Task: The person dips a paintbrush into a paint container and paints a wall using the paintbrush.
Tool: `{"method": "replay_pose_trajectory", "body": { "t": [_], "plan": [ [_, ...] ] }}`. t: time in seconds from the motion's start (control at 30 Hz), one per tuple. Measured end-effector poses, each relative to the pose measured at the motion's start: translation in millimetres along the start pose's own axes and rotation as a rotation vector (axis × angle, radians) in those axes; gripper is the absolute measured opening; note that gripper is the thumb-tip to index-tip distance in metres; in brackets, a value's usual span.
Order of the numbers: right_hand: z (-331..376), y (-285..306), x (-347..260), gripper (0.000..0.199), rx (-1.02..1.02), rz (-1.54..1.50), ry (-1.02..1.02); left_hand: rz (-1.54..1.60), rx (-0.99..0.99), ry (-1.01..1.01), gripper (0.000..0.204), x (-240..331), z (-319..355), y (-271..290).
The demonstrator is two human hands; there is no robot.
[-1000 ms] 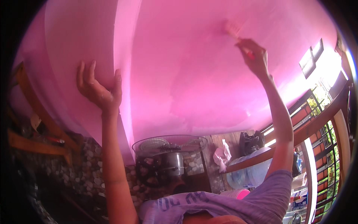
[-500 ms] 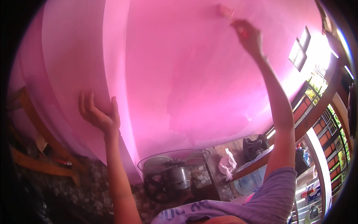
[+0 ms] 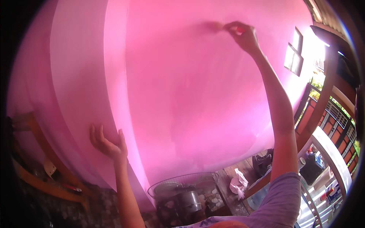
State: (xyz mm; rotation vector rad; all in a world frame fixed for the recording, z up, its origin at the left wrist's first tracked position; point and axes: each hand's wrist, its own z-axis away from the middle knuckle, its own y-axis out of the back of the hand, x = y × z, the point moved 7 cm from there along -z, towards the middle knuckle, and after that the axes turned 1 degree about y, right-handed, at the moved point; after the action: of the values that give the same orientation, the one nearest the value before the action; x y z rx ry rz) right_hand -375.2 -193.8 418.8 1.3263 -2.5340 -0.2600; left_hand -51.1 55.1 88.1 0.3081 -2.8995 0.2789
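High against the pink wall (image 3: 197, 87), my right hand (image 3: 245, 37) is closed around a paintbrush (image 3: 215, 26). Its bristle end points left toward the paint and is smeared by motion; a bit of red handle shows within my fingers. Lower down on the left, my left hand (image 3: 110, 146) is open, its fingers curved and apart with nothing in them. It is at the light pink pillar (image 3: 81, 68); whether the fingers touch the surface I cannot tell.
Below stands a glass-topped table (image 3: 182, 176) with a metal pot (image 3: 190, 201). Beside it are a pale pink plastic bag (image 3: 238, 184) and a black bag (image 3: 262, 161). Wooden furniture (image 3: 57, 171) is at the far left. A window (image 3: 294, 53) opens at right, near a white frame (image 3: 332, 155).
My right hand and the paintbrush have shifted slightly left across the wall. The left hand sits lower in the picture as the whole view has tilted upward; it stays open.
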Motion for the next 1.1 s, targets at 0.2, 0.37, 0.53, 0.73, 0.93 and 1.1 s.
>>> {"method": "replay_pose_trajectory", "body": {
  "t": [0.2,0.37,0.53,0.73,0.93,1.1],
  "plan": [
    [-10,-6,-4,0.01,0.216,0.051,0.183,-0.013,-0.002,0.009,0.056,-3,1,-4],
    [40,-35,-19,0.008,-0.259,-0.067,0.199,-0.028,0.009,-0.013,0.055,-7,0,-5],
    [-15,1,12,0.008,-0.373,-0.232,0.0,0.001,-0.003,0.023,0.055,-2,1,-7],
    [-59,31,24,0.009,0.274,0.051,0.138,0.019,-0.01,0.021,0.059,-6,3,-3],
    [29,-35,-7,0.009,-0.322,-0.072,0.181,-0.051,0.016,-0.011,0.058,-13,1,1],
    [-20,-27,24,0.009,-0.421,-0.194,-0.04,-0.073,-0.013,-0.004,0.055,-11,-1,3]
  ]
}}
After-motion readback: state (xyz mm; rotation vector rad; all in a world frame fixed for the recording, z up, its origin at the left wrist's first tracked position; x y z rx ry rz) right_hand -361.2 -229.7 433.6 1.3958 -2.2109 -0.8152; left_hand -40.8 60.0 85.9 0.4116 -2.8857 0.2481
